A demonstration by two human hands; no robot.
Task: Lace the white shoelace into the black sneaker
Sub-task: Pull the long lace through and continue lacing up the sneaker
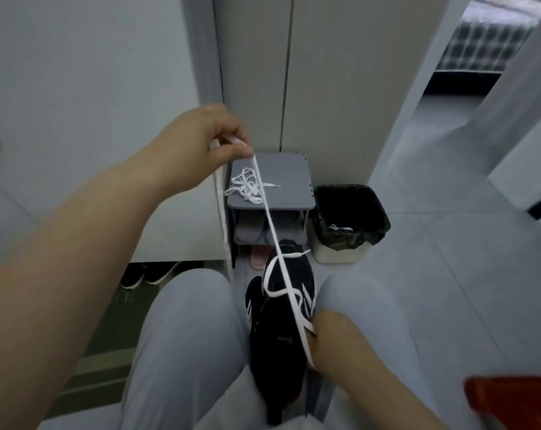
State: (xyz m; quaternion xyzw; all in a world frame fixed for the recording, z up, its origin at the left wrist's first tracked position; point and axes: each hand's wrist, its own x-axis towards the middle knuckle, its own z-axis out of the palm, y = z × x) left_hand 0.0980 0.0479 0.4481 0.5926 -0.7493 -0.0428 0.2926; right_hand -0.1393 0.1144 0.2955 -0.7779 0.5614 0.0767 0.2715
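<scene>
Left hand (pixel 201 144) pinches the white lace (pixel 272 231) between thumb and fingertips, held high, with the lace taut down to the black sneaker (pixel 281 324) wedged between the knees. Risk: pulling too hard likely drags the short free end by the toe back through its eyelet, or leaves the sides uneven. Right hand (pixel 334 339) grips the sneaker's side by the lace; if that grip slackens, the shoe tips.

Left arm: bare, extended forward and raised. Left hand (pixel 213 141): thumb and fingers pinch the flat white fabric shoelace (pixel 270 225). Right hand (pixel 331 339): held low, close to the body, fingers curled around the shoelace's lower run.
</scene>
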